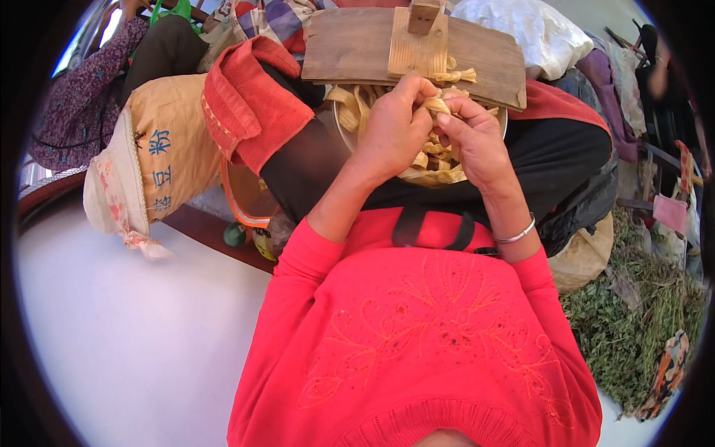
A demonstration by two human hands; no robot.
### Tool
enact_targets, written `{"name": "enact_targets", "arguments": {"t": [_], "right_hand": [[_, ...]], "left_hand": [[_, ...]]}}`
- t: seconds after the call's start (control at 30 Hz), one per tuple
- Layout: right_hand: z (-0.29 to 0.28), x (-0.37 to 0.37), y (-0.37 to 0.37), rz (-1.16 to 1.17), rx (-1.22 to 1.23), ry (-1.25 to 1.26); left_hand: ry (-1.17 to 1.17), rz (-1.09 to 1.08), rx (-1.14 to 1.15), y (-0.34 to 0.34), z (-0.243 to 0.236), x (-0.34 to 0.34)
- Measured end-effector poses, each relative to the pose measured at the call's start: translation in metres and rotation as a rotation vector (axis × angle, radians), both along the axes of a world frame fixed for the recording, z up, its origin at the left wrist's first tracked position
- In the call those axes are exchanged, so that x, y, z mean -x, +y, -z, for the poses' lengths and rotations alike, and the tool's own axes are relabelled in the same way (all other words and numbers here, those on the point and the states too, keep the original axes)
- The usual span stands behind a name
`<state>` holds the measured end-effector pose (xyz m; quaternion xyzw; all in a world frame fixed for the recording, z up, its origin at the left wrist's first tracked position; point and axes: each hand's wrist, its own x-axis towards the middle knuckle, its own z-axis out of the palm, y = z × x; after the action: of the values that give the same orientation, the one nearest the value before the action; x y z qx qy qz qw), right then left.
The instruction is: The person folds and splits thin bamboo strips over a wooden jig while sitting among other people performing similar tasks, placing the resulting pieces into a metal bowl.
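In the head view, my left hand (pixel 395 128) and my right hand (pixel 477 136) meet over a light-coloured basin (pixel 505 125). Between their fingertips they pinch a pale yellow, folded strip (pixel 437 106); its exact kind is unclear. Several similar strips (pixel 432 176) fill the basin, which sits between my knees. Just beyond the hands, a brown wooden board (pixel 342 46) lies across the far side of the basin. A lighter wood block (pixel 406 59) stands on it, with a short knotted strip (pixel 456 76) beside the block.
To the left stands a tan sack (pixel 175 134), near an orange-rimmed container (pixel 242 186). Red cloths (pixel 257 104) cover my knees. A white plastic bag (pixel 529 33) is behind the board. Green dried plants (pixel 633 320) are heaped at the right. Another person's patterned sleeve (pixel 86 93) shows far left.
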<state>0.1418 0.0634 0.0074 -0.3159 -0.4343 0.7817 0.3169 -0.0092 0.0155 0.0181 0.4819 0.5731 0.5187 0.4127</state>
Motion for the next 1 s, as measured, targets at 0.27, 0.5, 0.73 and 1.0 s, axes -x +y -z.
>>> {"name": "enact_targets", "arguments": {"t": [0.27,0.5,0.73,1.0], "right_hand": [[-0.008,-0.002,-0.007,-0.028,0.220,0.180],[-0.001,-0.018,-0.006,0.038,0.141,0.215],[-0.022,-0.014,-0.003,-0.015,0.120,0.198],[-0.044,-0.039,-0.003,-0.231,-0.531,-0.472]], "left_hand": [[0.365,-0.108,-0.118,-0.003,-0.011,0.004],[0.274,0.075,-0.283,-0.019,-0.019,-0.005],[0.286,0.286,-0.089,-0.011,-0.030,0.014],[-0.830,0.388,0.398,-0.032,-0.024,0.020]]}}
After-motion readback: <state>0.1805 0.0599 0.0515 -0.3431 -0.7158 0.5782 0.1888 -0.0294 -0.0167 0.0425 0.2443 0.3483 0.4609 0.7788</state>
